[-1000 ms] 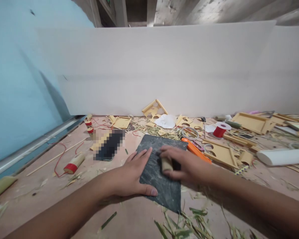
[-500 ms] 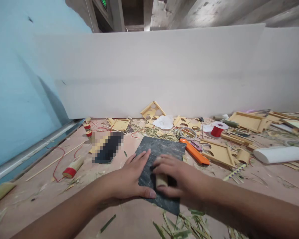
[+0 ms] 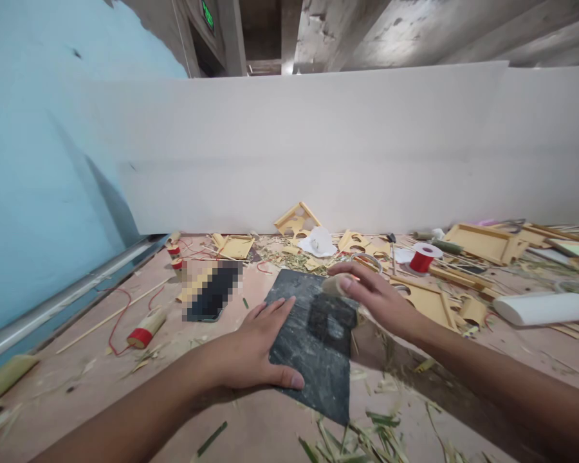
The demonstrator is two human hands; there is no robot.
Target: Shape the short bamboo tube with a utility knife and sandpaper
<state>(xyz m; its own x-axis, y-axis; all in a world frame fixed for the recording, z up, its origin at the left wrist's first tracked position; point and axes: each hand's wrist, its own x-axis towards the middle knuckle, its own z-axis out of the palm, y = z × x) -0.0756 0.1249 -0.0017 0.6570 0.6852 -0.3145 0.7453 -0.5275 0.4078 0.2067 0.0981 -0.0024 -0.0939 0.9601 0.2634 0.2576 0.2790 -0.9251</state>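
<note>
A dark grey sheet (image 3: pixel 313 360) lies on the pinkish table in front of me. My left hand (image 3: pixel 260 347) rests flat on its left side, fingers spread and thumb near the lower left edge. Above the sheet's upper right part, my right hand (image 3: pixel 367 292) grips a short pale bamboo piece (image 3: pixel 335 285) between thumb and fingers. The piece is raised, and a shadow falls on the sheet below it.
A pixelated dark phone-like object (image 3: pixel 212 292) and a red-banded bamboo tube (image 3: pixel 146 328) lie left. Behind are wooden frames (image 3: pixel 480 243), a red spool (image 3: pixel 421 258) and a white roll (image 3: pixel 545 307). Green shavings (image 3: pixel 352 444) litter the front.
My right hand has lifted off the sheet and moved up and slightly right with the bamboo piece. My left hand stays on the sheet. The view has shifted slightly.
</note>
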